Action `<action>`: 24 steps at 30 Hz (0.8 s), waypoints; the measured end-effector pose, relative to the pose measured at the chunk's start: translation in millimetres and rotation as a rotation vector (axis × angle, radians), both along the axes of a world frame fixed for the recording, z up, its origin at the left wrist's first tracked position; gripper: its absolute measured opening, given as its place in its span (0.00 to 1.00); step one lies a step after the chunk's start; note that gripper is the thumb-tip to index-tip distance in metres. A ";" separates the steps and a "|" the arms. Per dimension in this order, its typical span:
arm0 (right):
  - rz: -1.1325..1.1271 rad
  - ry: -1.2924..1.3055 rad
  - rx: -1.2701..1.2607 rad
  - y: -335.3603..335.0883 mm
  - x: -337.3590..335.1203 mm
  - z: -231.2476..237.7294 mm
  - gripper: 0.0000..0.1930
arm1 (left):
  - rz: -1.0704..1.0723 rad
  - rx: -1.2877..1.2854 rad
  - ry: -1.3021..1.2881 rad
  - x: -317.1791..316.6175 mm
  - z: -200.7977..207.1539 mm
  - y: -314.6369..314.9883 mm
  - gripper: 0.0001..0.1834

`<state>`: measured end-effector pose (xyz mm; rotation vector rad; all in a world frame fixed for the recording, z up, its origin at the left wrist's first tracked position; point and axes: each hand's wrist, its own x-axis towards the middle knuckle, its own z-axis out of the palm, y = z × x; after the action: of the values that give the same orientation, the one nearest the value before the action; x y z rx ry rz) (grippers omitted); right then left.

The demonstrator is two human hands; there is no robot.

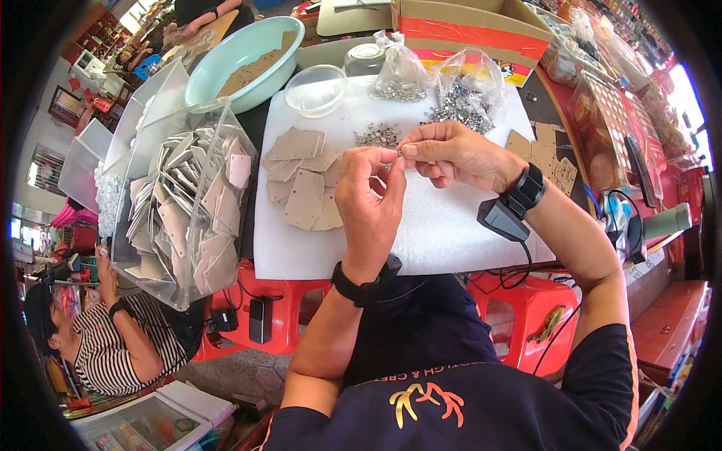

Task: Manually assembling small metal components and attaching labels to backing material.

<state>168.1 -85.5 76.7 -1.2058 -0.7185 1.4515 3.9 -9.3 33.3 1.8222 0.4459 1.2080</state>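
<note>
My left hand (370, 199) and my right hand (457, 156) meet above the white foam sheet (451, 233). Fingertips of both are pinched on a small metal piece (399, 153), too small to name. Just beyond them lies a pile of small metal pieces (376, 136). Farther back, a clear plastic bag (475, 79) spills shiny silver pieces, and another clear bag (401, 75) of them lies beside it. Left of my left hand are several grey-brown cards (307, 197) with small holes, loosely overlapping.
A clear bin (180, 218) full of cards stands at left. Behind are a pale green basin (244, 64), a clear round bowl (316, 91) and a cardboard box (474, 30). More cards (545, 154) lie at right. A person in stripes (120, 338) is at left; red stools (526, 323) flank me.
</note>
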 end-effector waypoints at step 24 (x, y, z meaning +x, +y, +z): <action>-0.009 0.049 -0.062 -4.6 1.3 -7.9 0.07 | -0.002 0.098 0.007 1.9 -4.1 3.6 0.09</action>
<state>169.4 -90.1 68.8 -1.2150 -0.6375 1.5008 5.9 -5.7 29.2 1.9099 0.3955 1.2412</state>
